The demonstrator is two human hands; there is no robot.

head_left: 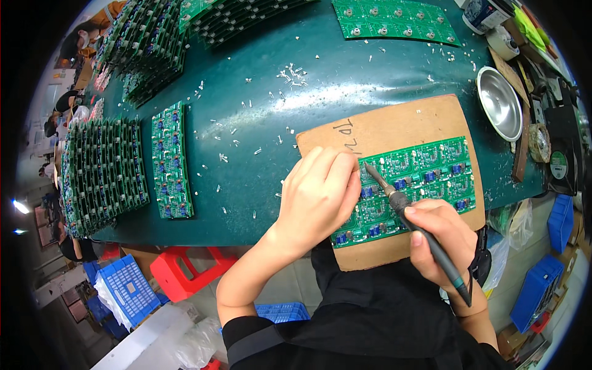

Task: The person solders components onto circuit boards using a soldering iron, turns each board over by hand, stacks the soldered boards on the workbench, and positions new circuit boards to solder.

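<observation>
Standing at far left are stacked circuit boards (105,176); just right of them, 1 separate board panel (172,163) lies on the green tabletop (246,185). My left hand (320,192) sits with fingers bunched at the upper left corner of the populated circuit board (394,216); I cannot tell what they pinch. That board lies on a cardboard sheet (401,126). My right hand (453,235) pinches the soldering iron (437,254), its tip at the board's upper left. Farther right: 1 metal bowl (498,102).

The circuit board (419,183) is green, the cardboard (401,126) brown.
</observation>
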